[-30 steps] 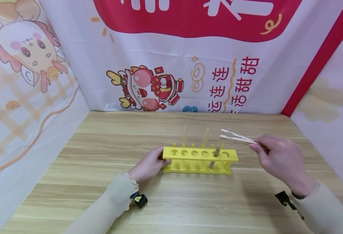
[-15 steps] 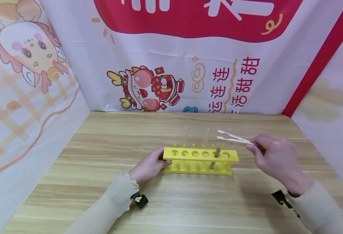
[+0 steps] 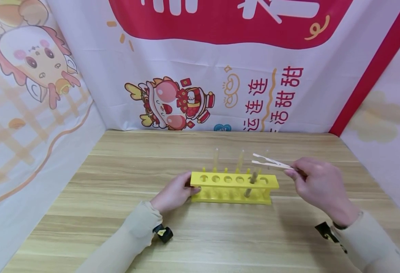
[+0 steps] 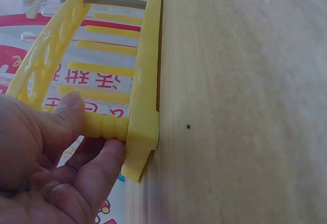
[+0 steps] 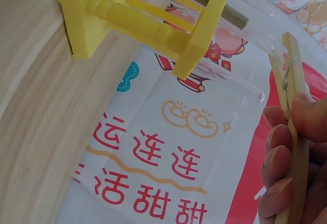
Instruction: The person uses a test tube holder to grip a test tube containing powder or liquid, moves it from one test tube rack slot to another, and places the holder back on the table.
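Observation:
My left hand (image 3: 172,192) grips the left end of a yellow test tube rack (image 3: 220,185); in the left wrist view its thumb and fingers close around the end post (image 4: 104,125). A test tube with grey-brown contents (image 3: 253,177) leans slightly in a hole near the rack's right end. My right hand (image 3: 322,185) holds a wooden test tube clamp (image 5: 298,178) by its handle. The clamp's jaws are parted just above that tube's mouth, with no tube visible between them. Whether they touch the glass I cannot tell.
Clear test tubes (image 3: 215,157) stand on pegs along the rack's back side, close to the clamp's jaws. The rack rests on a wood-grain table (image 3: 220,235). Printed cloth walls (image 3: 193,57) enclose the table at the back and sides.
My right hand has moved slightly left, bringing the clamp's jaws nearer the filled tube's mouth and a little lower. The left hand and rack look nearly still.

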`<state>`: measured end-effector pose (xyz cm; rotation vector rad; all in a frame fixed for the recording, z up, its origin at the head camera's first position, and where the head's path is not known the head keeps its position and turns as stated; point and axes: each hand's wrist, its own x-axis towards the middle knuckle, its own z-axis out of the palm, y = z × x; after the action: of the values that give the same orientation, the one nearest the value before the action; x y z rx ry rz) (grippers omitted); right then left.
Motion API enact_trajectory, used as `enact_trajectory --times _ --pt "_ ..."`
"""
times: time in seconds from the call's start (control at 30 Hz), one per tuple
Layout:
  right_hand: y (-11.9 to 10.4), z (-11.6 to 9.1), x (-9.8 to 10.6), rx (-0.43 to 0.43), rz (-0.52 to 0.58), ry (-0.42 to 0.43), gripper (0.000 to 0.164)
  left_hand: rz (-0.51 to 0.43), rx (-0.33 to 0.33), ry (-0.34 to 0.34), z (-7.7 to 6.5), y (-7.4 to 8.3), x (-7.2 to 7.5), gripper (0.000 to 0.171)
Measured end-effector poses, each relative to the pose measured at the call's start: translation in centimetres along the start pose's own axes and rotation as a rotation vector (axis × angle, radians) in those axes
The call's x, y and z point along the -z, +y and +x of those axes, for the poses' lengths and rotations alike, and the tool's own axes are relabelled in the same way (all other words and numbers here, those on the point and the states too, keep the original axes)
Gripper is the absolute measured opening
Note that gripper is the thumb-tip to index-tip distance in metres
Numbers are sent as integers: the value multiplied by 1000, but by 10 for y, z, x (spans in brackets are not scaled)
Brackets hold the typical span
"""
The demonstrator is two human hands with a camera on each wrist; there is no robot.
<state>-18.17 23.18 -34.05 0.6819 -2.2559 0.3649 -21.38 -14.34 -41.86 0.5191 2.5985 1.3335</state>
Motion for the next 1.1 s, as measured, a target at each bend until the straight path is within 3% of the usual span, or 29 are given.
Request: enact_trajectory --times 0.4,0.53,1.1 --pt "1 -10 -12 -19 26 -47 14 -3 -10 5 0 0 -1 23" --pt "2 -15 -17 -12 44 -39 22 -7 -11 9 0 -1 -1 25" --pt "-1 -28 -31 33 47 -37 11 -22 15 0 -1 1 0 25"
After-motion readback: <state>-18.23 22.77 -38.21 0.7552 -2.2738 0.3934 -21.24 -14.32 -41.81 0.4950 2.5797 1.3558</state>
